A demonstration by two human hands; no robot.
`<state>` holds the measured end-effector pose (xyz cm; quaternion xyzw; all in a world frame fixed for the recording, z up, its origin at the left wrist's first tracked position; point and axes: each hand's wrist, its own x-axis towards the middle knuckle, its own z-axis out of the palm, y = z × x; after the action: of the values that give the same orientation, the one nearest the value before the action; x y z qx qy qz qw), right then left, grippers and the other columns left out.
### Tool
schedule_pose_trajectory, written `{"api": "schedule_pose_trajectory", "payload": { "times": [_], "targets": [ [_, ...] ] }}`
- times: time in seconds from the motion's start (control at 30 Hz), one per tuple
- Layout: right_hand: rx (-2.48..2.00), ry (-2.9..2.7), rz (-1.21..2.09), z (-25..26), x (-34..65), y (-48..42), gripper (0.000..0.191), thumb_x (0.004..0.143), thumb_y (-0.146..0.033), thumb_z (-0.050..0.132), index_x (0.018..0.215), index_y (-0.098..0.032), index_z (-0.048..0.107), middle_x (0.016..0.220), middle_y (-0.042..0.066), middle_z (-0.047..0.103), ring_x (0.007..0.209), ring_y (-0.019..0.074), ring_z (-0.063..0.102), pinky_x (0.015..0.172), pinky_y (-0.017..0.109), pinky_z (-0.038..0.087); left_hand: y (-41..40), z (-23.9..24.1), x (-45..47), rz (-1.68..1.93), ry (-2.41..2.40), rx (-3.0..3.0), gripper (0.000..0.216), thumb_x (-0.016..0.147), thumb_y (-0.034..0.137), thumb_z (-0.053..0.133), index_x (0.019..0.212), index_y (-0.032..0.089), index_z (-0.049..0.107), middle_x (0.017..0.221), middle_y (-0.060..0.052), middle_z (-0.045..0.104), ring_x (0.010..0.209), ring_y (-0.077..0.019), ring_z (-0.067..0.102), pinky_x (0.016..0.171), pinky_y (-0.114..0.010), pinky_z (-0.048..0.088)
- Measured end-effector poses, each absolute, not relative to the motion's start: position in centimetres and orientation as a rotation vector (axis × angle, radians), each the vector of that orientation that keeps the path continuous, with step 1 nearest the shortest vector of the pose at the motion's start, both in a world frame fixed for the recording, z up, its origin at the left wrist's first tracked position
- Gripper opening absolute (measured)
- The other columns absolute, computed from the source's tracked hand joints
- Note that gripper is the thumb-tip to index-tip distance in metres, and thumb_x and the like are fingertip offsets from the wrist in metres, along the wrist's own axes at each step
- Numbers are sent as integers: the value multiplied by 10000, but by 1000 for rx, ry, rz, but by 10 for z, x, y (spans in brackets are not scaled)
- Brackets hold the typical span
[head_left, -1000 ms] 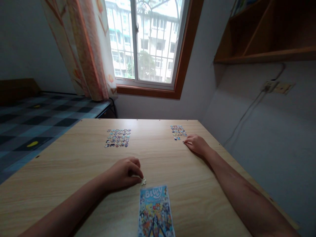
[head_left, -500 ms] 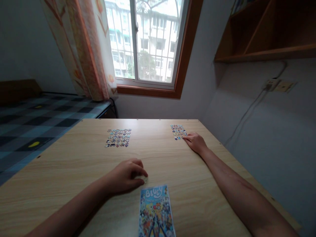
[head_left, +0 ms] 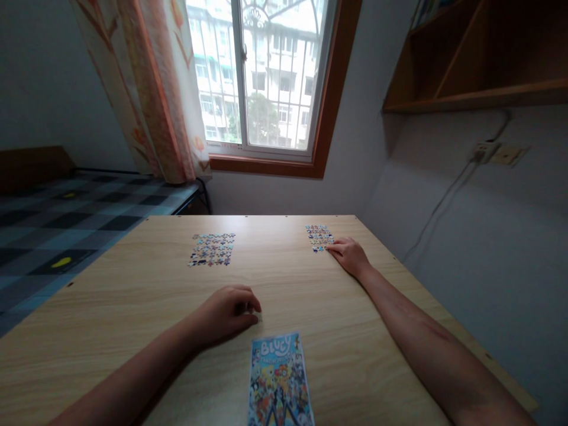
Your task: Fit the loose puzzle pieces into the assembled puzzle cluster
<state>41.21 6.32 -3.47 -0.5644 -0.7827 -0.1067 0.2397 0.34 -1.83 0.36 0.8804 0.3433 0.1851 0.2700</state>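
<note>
My left hand [head_left: 226, 313] rests on the wooden table [head_left: 146, 296] with its fingers curled over a small pale puzzle piece [head_left: 258, 318], just above a colourful picture card [head_left: 279, 378]. My right hand [head_left: 350, 255] is stretched out to the far right of the table. Its fingertips are pinched at the lower right edge of a small patch of puzzle pieces [head_left: 318, 236]. Whether they grip a piece is too small to see. A larger patch of puzzle pieces [head_left: 212, 249] lies at the far middle-left, away from both hands.
A window [head_left: 261, 77] with a patterned curtain [head_left: 151, 89] is behind the table. A bed with a checked cover [head_left: 66, 219] stands at the left. A wooden shelf [head_left: 470, 65] hangs on the right wall above a socket and cable [head_left: 483, 155].
My right hand has moved a little farther up against the small patch of pieces. My left hand has closed over the pale piece, which showed beside its fingertips a second ago.
</note>
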Motion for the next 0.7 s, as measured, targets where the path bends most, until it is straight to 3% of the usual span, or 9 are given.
{"api": "schedule_pose_trajectory", "payload": {
  "times": [0.27,0.43,0.7],
  "targets": [
    [-1193,-2057,-314,-15,378,45,197,965,-235,582,1020,-220,771,977,82,732,953,225,625,898,375,486,-16,1,7,805,991,2366,112,839,208,637,788,185,733,680,-2,671,594,-102,551,567,-202,420],
    [-870,-2166,41,1,314,11,129,944,-230,636,964,-225,763,890,46,748,834,171,659,819,323,503,-18,1,8,962,994,2403,116,872,210,646,812,183,741,721,-22,684,599,-100,570,569,-206,448],
    [-813,-2164,374,-2,256,-32,176,862,-319,766,1011,-225,770,935,50,763,879,180,675,811,307,504,-29,9,13,1083,799,2527,127,905,203,640,812,193,726,783,-30,727,703,-124,624,630,-223,504]
  ]
}}
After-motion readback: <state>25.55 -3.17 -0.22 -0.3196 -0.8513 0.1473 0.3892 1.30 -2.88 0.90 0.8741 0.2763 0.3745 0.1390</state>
